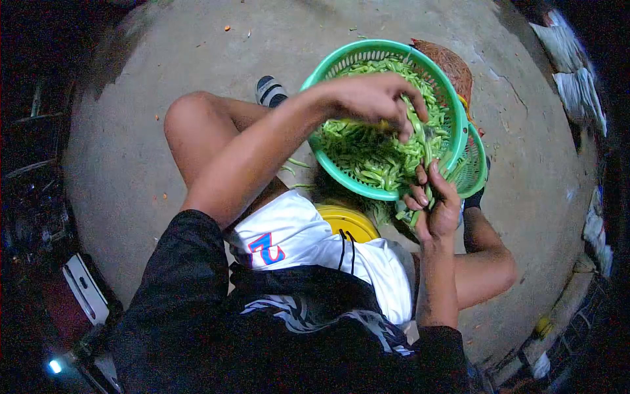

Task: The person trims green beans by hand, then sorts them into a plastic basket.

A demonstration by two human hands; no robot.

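My right hand is closed round a few long green beans that point up past the thumb at the near right rim of a green plastic basket. Over the basket, my left hand reaches across with bent fingers, slightly blurred. Its fingertips are right by the upper ends of the beans, beside a small dark greyish spot; what they hold, I cannot tell. Cut green bean pieces fill much of the basket, partly hidden under my left hand and its shadow.
A second green basket shows below the first at the right. Behind it stands a reddish-brown mesh sack. A yellow round lid or seat is between my legs. Loose beans lie on the concrete floor, near a sandal.
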